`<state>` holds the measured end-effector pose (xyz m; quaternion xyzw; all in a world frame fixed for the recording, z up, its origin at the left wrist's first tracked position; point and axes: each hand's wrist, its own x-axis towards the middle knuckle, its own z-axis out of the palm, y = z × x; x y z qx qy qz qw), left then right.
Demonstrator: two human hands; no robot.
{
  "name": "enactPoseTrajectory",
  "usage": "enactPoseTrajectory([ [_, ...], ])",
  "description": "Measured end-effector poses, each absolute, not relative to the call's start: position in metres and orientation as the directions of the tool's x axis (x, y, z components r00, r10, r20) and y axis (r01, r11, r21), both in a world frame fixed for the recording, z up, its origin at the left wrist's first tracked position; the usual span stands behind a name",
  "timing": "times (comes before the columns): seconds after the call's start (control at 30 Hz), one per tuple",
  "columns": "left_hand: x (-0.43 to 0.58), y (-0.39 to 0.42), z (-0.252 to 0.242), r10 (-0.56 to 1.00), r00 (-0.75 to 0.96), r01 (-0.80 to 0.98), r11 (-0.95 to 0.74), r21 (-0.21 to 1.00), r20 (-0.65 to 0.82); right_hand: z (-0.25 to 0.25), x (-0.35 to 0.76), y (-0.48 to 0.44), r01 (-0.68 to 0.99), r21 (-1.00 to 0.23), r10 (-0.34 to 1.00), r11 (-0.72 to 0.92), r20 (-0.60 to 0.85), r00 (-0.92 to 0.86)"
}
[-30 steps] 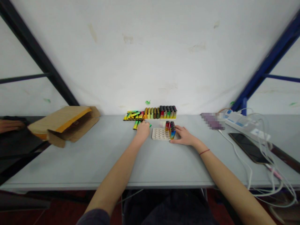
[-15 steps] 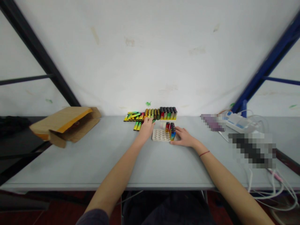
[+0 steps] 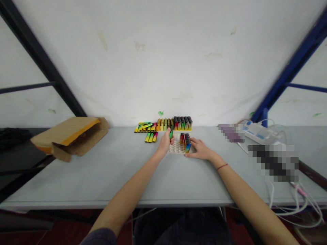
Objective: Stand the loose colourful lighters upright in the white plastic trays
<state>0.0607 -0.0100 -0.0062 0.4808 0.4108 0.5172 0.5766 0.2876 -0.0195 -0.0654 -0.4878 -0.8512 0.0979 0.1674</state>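
One green cylinder (image 3: 171,134), pinched in the left hand (image 3: 165,144), right hand (image 3: 202,149) spread beside a white tray (image 3: 176,149)

Dark short sleeve (image 3: 100,235), bare forearms (image 3: 130,185), thin red cord (image 3: 222,166) — right wrist (image 3: 215,160)

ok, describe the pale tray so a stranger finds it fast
At the grey table, look between the left hand and right hand. A pale tray lies there, partly hidden. Unlike the packed block of dark-topped cylinders behind, it shows bare hollows beside upright cylinders.
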Motion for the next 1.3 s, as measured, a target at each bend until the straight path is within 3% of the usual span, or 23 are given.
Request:
enactPoseTrajectory([
  [0.13, 0.061, -0.013, -0.005, 0.994, 0.101, -0.252, -0.007, 0.968, 0.034, -0.065, 0.287, -0.02, 0.798, -0.329, 0.863, 0.505, 0.186, -0.469],
  [0.3, 0.059, -0.019, -0.001, 0.993, 0.075, -0.302, 0.113, 0.947, -0.095, -0.064, 0.287, -0.02, 0.803, -0.326, 0.867, 0.499, 0.175, -0.467],
  [0.57, 0.062, -0.021, 0.005, 0.986, -0.019, -0.316, 0.148, 0.937, -0.163, -0.062, 0.287, -0.021, 0.798, -0.327, 0.862, 0.506, 0.174, -0.476],
  [0.87, 0.062, -0.024, 0.004, 0.984, -0.01, -0.419, 0.156, 0.894, -0.177, -0.063, 0.287, -0.02, 0.803, -0.337, 0.871, 0.491, 0.168, -0.462],
  [1.3, 0.059, -0.023, 0.008, 0.986, -0.037, -0.43, 0.133, 0.893, -0.165, -0.067, 0.288, -0.019, 0.796, -0.33, 0.861, 0.508, 0.192, -0.47],
])
